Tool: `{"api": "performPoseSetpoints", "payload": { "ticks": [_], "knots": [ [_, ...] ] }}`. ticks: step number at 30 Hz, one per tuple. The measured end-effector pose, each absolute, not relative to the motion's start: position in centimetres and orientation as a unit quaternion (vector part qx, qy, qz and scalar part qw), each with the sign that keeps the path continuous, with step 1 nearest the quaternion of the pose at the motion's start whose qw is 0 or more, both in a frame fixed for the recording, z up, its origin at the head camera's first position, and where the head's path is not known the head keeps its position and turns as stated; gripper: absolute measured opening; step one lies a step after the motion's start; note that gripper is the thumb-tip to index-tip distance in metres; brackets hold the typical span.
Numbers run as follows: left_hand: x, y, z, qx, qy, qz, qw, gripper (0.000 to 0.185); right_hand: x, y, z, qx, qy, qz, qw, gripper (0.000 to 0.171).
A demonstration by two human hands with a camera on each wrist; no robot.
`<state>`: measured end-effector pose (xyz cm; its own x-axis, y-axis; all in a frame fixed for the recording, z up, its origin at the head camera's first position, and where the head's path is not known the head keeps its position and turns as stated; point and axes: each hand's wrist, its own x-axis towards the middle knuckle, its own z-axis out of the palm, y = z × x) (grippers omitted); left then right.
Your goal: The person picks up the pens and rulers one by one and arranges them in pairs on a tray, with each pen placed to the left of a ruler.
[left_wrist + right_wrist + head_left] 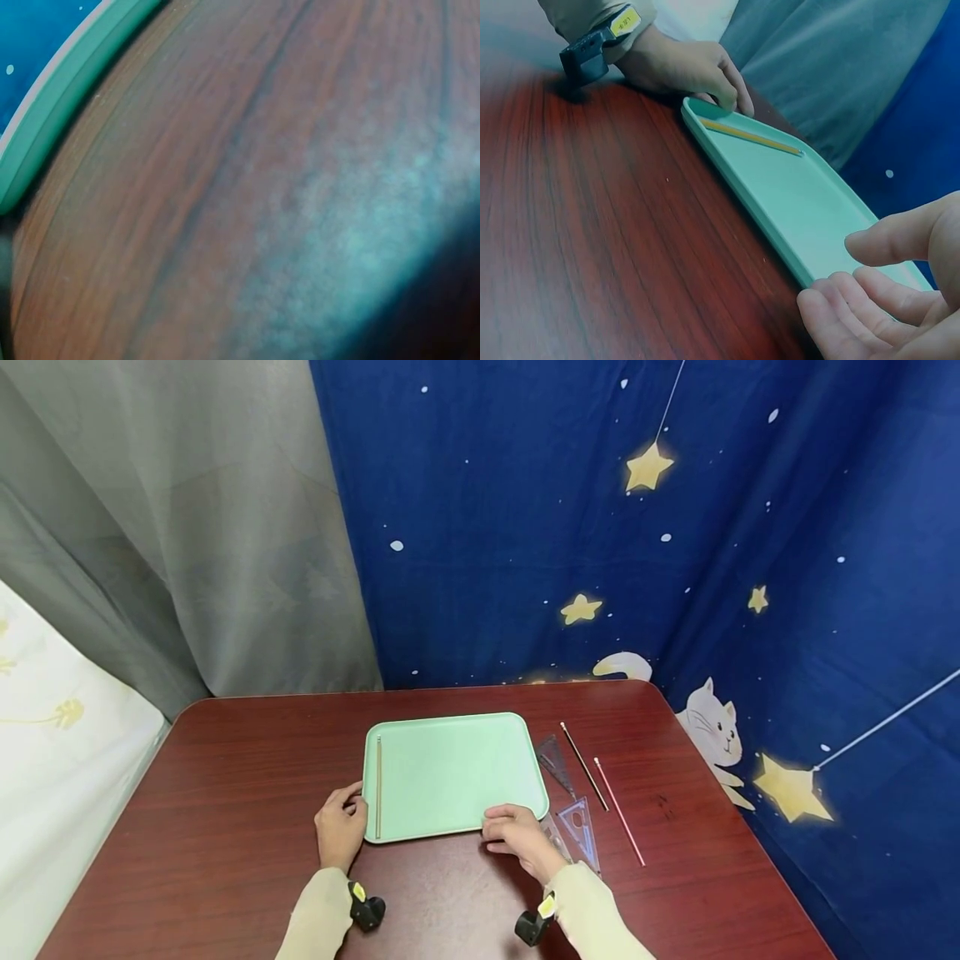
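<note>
1. Squarely between the two hands, a pale green tray lies flat on the dark reddish table, its long side toward the person.
2. The left hand is at the tray's left side, close to the near left corner, its bent fingers reaching the rim. I can't tell whether thumb and fingers pinch the edge, since the head view shows mostly the back of the hand and the left wrist view shows only rim and tabletop.
3. The right hand is at the near right corner. Its thumb stands apart from the loosely bent fingers, with a gap between; in the right wrist view the fingertips are at the near rim and the thumb is above it, unclamped.
4. Inside the tray, a slim yellowish pencil lies along the left wall, roughly parallel to it. It is just across the rim from the left hand and well apart from the right.
5. To the right of the tray lie a dark set square, a blue-edged set square and a clear piece, partly hidden by the right hand.
6. Farther right, a dark pencil and a pink pencil lie aslant, apart from each other.
</note>
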<state>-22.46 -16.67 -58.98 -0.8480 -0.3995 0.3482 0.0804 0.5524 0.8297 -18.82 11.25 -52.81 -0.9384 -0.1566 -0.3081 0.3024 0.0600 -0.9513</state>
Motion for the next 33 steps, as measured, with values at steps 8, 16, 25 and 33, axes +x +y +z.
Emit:
{"api": "performPoseSetpoints", "payload": {
  "ticks": [8,16,25,33],
  "knots": [
    [-22.5,-16.7,-59.2,0.096,-0.84,-0.468,0.257,0.028,-18.2,13.3,-53.3,0.068,0.714,-0.68,0.152,0.042],
    [-22.6,-16.7,-59.3,0.095,-0.842,-0.463,0.261,0.027,-17.5,15.3,-53.4,0.089,0.722,-0.673,0.132,0.043],
    [-22.5,-16.7,-59.3,0.094,-0.841,-0.47,0.252,0.028,-17.0,17.2,-53.4,0.118,0.723,-0.671,0.111,0.043],
    [-22.5,-16.7,-59.2,0.099,-0.839,-0.474,0.247,0.028,-16.5,18.6,-53.2,0.148,0.733,-0.658,0.085,0.042]
  ]
}}
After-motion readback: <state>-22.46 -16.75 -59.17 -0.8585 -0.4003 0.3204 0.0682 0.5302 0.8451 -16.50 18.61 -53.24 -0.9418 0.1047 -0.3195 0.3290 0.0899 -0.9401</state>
